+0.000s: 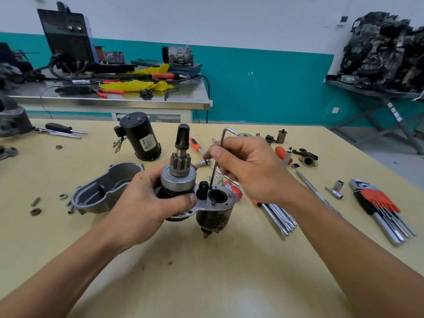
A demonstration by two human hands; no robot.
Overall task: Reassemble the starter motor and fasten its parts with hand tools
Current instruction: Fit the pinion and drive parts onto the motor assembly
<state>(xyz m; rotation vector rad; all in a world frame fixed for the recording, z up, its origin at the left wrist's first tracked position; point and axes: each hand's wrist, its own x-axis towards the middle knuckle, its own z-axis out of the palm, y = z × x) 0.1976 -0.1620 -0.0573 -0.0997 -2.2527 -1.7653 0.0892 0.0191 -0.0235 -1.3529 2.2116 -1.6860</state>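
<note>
My left hand [146,198] grips the starter assembly [183,180] upright above the yellow table, fingers curled round the drive clutch below the pinion gear [181,162]. The dark solenoid [215,214] hangs from the same metal plate, its open bore facing up. My right hand [247,171] pinches an L-shaped hex key [218,157]; its long leg stands nearly upright with the tip in a screw on the plate beside the bore. The black motor body [142,136] and the aluminium nose housing [107,189] lie on the table behind and to the left.
A red hex key set [378,207] lies at the right, sockets [337,188], extension bars [280,219] and an orange-handled driver [196,144] near the middle. Loose nuts [35,211] lie at the left. A steel bench with a welder [68,35] stands behind.
</note>
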